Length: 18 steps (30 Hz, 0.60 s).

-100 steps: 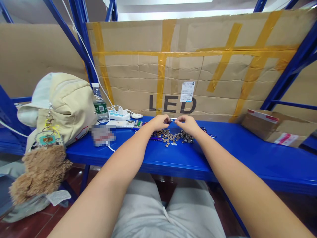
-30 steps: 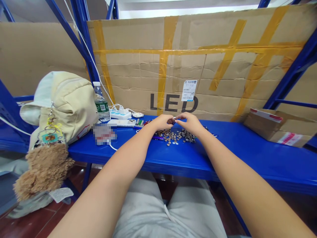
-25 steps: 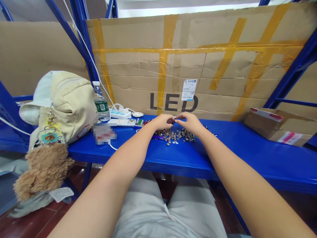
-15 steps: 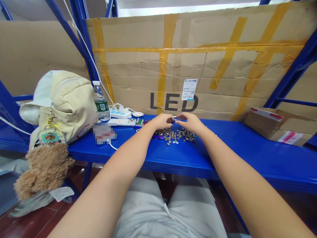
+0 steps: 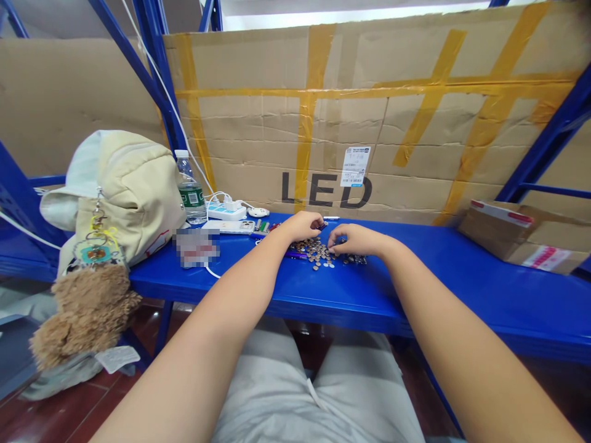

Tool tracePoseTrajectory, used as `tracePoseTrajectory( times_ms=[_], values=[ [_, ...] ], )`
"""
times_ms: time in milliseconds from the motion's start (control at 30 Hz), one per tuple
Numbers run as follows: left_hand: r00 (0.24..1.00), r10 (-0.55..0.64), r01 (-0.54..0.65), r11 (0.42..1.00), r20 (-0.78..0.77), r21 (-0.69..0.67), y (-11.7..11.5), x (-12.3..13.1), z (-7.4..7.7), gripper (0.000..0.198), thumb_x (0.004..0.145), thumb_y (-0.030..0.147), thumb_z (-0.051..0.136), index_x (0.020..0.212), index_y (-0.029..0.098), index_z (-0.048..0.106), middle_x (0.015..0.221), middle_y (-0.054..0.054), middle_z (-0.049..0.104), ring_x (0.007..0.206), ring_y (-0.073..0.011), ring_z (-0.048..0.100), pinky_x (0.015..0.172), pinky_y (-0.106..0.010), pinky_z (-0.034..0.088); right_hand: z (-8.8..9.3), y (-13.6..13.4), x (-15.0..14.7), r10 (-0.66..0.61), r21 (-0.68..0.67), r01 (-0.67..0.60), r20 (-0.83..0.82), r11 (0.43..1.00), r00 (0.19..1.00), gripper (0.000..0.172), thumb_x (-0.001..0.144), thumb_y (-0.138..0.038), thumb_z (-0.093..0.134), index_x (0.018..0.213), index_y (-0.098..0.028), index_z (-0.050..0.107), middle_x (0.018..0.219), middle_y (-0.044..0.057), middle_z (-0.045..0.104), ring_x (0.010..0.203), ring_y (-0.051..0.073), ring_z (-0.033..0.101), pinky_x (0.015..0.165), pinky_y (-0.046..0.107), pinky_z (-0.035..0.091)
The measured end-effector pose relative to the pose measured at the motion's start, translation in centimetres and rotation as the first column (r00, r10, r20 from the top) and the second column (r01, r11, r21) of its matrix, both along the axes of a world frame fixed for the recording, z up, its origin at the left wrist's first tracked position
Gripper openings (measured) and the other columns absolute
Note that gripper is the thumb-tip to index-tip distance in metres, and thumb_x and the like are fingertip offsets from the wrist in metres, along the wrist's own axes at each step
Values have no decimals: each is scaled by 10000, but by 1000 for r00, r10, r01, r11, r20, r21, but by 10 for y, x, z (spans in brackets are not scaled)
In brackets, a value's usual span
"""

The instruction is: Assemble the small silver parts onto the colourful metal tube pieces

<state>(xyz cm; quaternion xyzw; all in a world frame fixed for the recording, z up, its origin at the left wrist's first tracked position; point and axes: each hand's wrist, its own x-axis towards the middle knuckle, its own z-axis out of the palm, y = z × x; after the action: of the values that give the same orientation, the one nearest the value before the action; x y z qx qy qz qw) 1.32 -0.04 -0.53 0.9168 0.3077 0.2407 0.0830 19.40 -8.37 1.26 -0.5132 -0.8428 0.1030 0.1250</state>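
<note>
My left hand (image 5: 306, 226) is closed on a small dark object (image 5: 322, 226), only part of which shows past the fingertips. Below my fingers lies a loose spread of small round coin-like metal pieces (image 5: 317, 250). My right hand (image 5: 353, 239) is bent down over the right side of that spread, its fingertips drawn together among the pieces; whatever they hold is too small to name. Under the right palm, a heap of darker metal bits (image 5: 357, 259) is partly covered. A purple pen-like stick (image 5: 295, 255) lies left of the pieces, and a white pen-like stick (image 5: 331, 218) lies behind my hands.
The blue table (image 5: 341, 295) backs onto a large taped carton (image 5: 258, 141). To the left are a cream backpack (image 5: 133, 184) with a plush charm (image 5: 87, 307), a water bottle (image 5: 191, 194), a power strip (image 5: 226, 211) and a phone (image 5: 231, 227). A small carton (image 5: 512, 237) sits right.
My right hand has left my left hand and come down and nearer to the metal pieces. The left hand stays put with the small dark object. The white stick behind now shows clear of the fingers.
</note>
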Motion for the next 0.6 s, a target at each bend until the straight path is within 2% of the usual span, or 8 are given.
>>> tracePoseTrajectory(
  times_ms=[133, 267, 433, 600],
  values=[
    [1000, 2, -2, 1000, -12, -1, -1, 0, 1, 265, 741, 144, 587, 1004, 135, 617, 951, -52, 679, 856, -149, 626, 792, -251, 488, -7, 7, 1, -12, 52, 12, -1, 999, 1000, 179, 724, -225, 602, 872, -227, 703, 1000, 24, 695, 945, 197, 617, 861, 293, 462],
    [1000, 3, -3, 1000, -22, -7, -2, 0, 2, 269, 744, 145, 582, 1011, 133, 617, 964, -59, 679, 864, -154, 627, 796, -253, 489, -12, 11, 1, -24, 11, 24, 2, 1000, 1000, 168, 732, -223, 589, 848, -234, 710, 952, 21, 708, 891, 196, 631, 797, 278, 479],
    [1000, 5, -5, 1000, -28, -6, -1, 0, 1, 271, 742, 143, 581, 1011, 139, 616, 967, -54, 678, 870, -152, 627, 802, -249, 489, -11, 10, -1, -84, 34, 84, 6, 996, 996, 138, 726, -210, 560, 752, -213, 695, 836, 21, 714, 798, 186, 638, 725, 259, 482],
    [999, 2, -3, 1000, -33, -12, -1, 0, 1, 271, 742, 140, 581, 1010, 140, 616, 958, -52, 678, 860, -151, 628, 789, -247, 488, -11, 10, -1, -118, 26, 118, -7, 993, 993, 140, 718, -201, 559, 751, -216, 695, 837, 9, 721, 781, 177, 642, 680, 240, 478]
  ],
)
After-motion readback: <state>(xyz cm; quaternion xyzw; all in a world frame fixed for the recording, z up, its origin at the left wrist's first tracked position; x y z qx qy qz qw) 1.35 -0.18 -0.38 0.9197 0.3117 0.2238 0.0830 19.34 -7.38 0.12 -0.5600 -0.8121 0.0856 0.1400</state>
